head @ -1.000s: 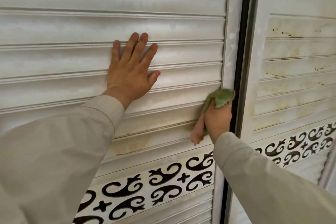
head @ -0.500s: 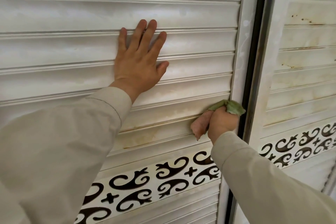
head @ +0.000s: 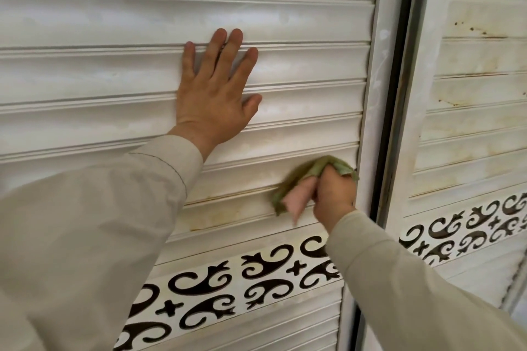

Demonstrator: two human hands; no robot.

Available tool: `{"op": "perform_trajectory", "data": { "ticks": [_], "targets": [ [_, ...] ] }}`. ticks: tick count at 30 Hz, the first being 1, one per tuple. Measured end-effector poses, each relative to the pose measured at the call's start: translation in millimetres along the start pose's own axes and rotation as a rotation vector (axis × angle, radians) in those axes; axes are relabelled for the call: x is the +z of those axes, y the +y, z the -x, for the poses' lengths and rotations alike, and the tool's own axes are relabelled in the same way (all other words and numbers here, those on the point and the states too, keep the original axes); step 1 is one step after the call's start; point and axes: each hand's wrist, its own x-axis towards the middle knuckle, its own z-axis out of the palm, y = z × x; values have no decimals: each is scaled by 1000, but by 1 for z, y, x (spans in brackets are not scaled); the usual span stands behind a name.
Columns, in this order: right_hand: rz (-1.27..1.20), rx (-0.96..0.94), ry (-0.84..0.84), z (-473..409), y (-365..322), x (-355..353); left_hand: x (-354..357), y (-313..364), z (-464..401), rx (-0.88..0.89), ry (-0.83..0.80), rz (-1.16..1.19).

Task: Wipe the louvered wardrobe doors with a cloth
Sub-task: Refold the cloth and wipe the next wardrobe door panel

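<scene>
White louvered slats were seen across the left wardrobe door (head: 114, 71), and this door is taken here as the landmark. The left hand (head: 214, 94) was laid flat on its slats, near the middle of the door, with the fingers straight and slightly spread and the thumb held out to the side. Nothing was held by this hand. A beige sleeve (head: 85, 222) covered the arm below it.

The cloth (head: 296, 188), green with a pink part, was pressed against a lower slat of the same door, close to the door's right frame (head: 370, 94). It was gripped by the right hand (head: 333, 194), whose fingers were curled around it, so that the green part came out above the fist and the pink part hung to the left of it. The edge of the cloth looked blurred. Yellow-brown stains were visible on the slats just left of the cloth.

Under these slats a band with dark scroll ornaments (head: 228, 288) was set in the door. To the right of the door a dark vertical gap (head: 396, 94) was seen, and beyond it the right wardrobe door (head: 470, 94), with stained slats and small dark spots.
</scene>
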Motion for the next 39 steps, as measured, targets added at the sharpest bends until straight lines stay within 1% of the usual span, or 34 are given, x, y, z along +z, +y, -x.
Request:
{"op": "perform_trajectory", "data": {
  "ticks": [2,4,5,9,11,18,22,29,33,35,39],
  "targets": [
    [-12,101,40,-20,-15,-19,1,1,0,-1,11,2],
    [-22,200,40,-37,-24,-34,2,2,-1,2,33,10],
    [-20,220,28,-40,-27,-38,3,3,-1,5,45,10],
    [77,148,-34,-48,-25,-44,7,12,-6,20,64,-4],
    [93,149,-47,-50,-27,-45,9,16,-7,25,64,-11],
    [271,201,-105,-87,-23,-55,17,18,-11,31,118,-16],
    [281,200,-134,-77,-29,-51,19,18,-11,34,133,-8],
    [313,221,-274,-61,-17,-49,19,19,-11,41,150,10],
    [318,264,-261,-52,-19,-50,18,20,-12,38,131,11],
    [346,296,-272,-43,-20,-43,17,20,-13,35,119,15],
    [383,347,-375,-6,0,-8,18,24,-15,31,99,15]
  ]
}}
